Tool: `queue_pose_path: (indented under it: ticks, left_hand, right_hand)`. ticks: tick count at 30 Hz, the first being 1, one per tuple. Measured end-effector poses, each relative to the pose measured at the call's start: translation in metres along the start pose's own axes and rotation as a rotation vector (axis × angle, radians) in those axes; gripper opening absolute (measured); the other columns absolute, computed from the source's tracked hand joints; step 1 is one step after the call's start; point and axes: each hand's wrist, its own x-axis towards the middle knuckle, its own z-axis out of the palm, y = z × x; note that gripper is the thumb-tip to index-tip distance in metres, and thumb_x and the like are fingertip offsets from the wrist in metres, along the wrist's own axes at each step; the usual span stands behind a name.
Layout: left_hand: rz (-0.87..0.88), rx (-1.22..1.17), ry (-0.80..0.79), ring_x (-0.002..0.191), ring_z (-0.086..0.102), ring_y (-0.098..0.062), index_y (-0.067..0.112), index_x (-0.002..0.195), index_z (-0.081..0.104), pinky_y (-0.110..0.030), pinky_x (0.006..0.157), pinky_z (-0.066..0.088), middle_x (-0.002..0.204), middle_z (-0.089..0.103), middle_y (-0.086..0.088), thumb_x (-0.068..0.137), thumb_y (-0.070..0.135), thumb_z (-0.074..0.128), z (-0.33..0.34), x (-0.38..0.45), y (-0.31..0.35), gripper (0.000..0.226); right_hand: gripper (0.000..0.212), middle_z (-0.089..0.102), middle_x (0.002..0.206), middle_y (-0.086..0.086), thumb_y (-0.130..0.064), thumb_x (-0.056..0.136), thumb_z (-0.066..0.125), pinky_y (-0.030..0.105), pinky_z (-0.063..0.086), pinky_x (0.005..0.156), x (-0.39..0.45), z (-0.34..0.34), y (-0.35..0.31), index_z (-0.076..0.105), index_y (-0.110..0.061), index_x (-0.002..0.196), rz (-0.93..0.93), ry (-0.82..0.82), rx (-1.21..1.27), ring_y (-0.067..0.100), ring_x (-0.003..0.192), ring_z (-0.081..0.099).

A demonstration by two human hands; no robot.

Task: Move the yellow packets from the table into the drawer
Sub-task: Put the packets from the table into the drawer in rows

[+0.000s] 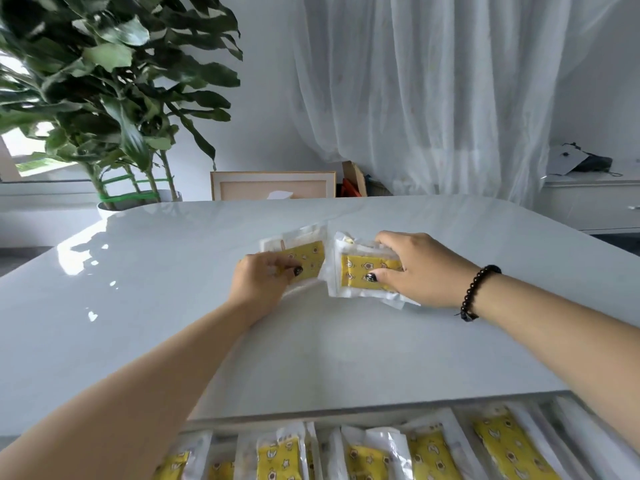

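Now we pinch one yellow packet (304, 259) in our left hand (261, 280), another packet (363, 273) under our right hand (420, 270), both on the table (173, 306).

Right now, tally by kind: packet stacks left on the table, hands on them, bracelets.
Packet stacks on the table: 2, left stack and right stack; packets per stack cannot be told.
Hands: 2, left hand and right hand, one gripping each stack.
Bracelets: 1, black bead bracelet.
Total: 5

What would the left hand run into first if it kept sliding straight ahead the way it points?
Probably the left packet already under the left hand; beyond that, bare table.
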Motion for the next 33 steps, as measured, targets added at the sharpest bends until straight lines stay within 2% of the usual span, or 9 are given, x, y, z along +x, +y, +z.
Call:
queue_pose_path:
  ticks: [3, 6, 9, 11, 16, 20, 26, 30, 33]
  left_hand:
    - [-0.050, -0.054, 0.036, 0.078, 0.064, -0.020, 0.034, 0.072, 0.070, -0.026, 0.069, 0.052, 0.092, 0.072, -0.003, 0.080, 0.009, 0.071, -0.015, -0.013, 0.013, 0.027]
    - [-0.007, -0.028, 0.026, 0.081, 0.062, -0.018, 0.036, 0.071, 0.068, -0.022, 0.064, 0.049, 0.090, 0.067, 0.005, 0.081, 0.013, 0.073, -0.035, -0.034, 0.039, 0.025]
    - [0.026, -0.009, 0.000, 0.075, 0.060, -0.007, 0.032, 0.076, 0.070, -0.015, 0.057, 0.045, 0.088, 0.064, 0.011, 0.081, 0.016, 0.074, -0.055, -0.066, 0.061, 0.017]
    - [0.037, -0.020, -0.014, 0.078, 0.061, -0.005, 0.032, 0.075, 0.071, -0.013, 0.059, 0.046, 0.088, 0.065, 0.014, 0.081, 0.016, 0.074, -0.066, -0.090, 0.068, 0.017]
    - [-0.032, -0.090, 0.001, 0.083, 0.063, -0.010, 0.029, 0.076, 0.072, -0.018, 0.066, 0.051, 0.094, 0.067, 0.013, 0.081, 0.014, 0.073, -0.079, -0.142, 0.072, 0.016]
    - [-0.087, -0.097, -0.045, 0.081, 0.066, -0.013, 0.030, 0.076, 0.073, -0.018, 0.057, 0.052, 0.093, 0.068, 0.014, 0.080, 0.015, 0.074, -0.074, -0.176, 0.071, 0.015]
    - [-0.093, -0.128, -0.125, 0.085, 0.064, 0.001, 0.027, 0.078, 0.074, -0.009, 0.070, 0.045, 0.090, 0.068, 0.018, 0.082, 0.011, 0.072, -0.066, -0.206, 0.068, 0.017]
    - [-0.116, -0.125, -0.138, 0.083, 0.066, -0.002, 0.027, 0.078, 0.074, -0.013, 0.071, 0.047, 0.088, 0.070, 0.015, 0.081, 0.011, 0.073, -0.066, -0.210, 0.063, 0.016]
    - [-0.139, -0.139, -0.139, 0.083, 0.066, -0.005, 0.025, 0.079, 0.075, -0.013, 0.067, 0.046, 0.089, 0.069, 0.014, 0.081, 0.010, 0.073, -0.064, -0.209, 0.061, 0.015]
  right_hand:
    - [0.011, 0.050, 0.075, -0.009, -0.026, 0.090, 0.057, 0.024, 0.038, 0.058, -0.032, -0.019, -0.006, 0.047, -0.021, 0.092, 0.044, -0.040, 0.015, 0.008, 0.063, 0.046]
    - [0.012, 0.051, 0.072, -0.006, -0.025, 0.092, 0.056, 0.022, 0.037, 0.055, -0.067, -0.030, -0.014, 0.047, -0.016, 0.093, 0.077, -0.041, 0.053, 0.010, 0.059, 0.047]
    - [0.020, 0.064, 0.096, 0.004, -0.029, 0.092, 0.058, 0.028, 0.049, 0.072, -0.105, -0.033, -0.022, 0.051, -0.014, 0.104, 0.048, -0.083, 0.165, 0.022, 0.077, 0.062]
    - [0.026, 0.064, 0.106, 0.005, -0.034, 0.091, 0.058, 0.029, 0.052, 0.074, -0.131, -0.031, -0.028, 0.051, -0.018, 0.110, 0.008, -0.152, 0.200, 0.021, 0.075, 0.062]
    - [0.009, 0.060, 0.093, -0.009, -0.045, 0.091, 0.053, 0.024, 0.044, 0.070, -0.180, -0.012, -0.027, 0.045, -0.044, 0.095, -0.020, -0.347, -0.015, 0.012, 0.074, 0.055]
    - [0.026, 0.049, 0.100, -0.024, -0.046, 0.093, 0.050, 0.020, 0.041, 0.077, -0.208, 0.006, -0.023, 0.049, -0.035, 0.116, 0.037, -0.463, -0.085, 0.004, 0.092, 0.051]
    - [0.041, 0.053, 0.124, 0.001, -0.046, 0.092, 0.050, 0.032, 0.047, 0.090, -0.229, 0.022, -0.021, 0.049, -0.021, 0.124, 0.175, -0.596, -0.083, 0.021, 0.110, 0.056]
    - [0.037, 0.055, 0.113, 0.002, -0.046, 0.091, 0.052, 0.029, 0.046, 0.072, -0.233, 0.022, -0.025, 0.049, -0.020, 0.116, 0.202, -0.633, -0.081, 0.020, 0.085, 0.058]
    - [0.039, 0.051, 0.115, -0.003, -0.046, 0.092, 0.052, 0.028, 0.049, 0.083, -0.236, 0.022, -0.029, 0.045, -0.026, 0.125, 0.209, -0.675, -0.051, 0.015, 0.089, 0.057]
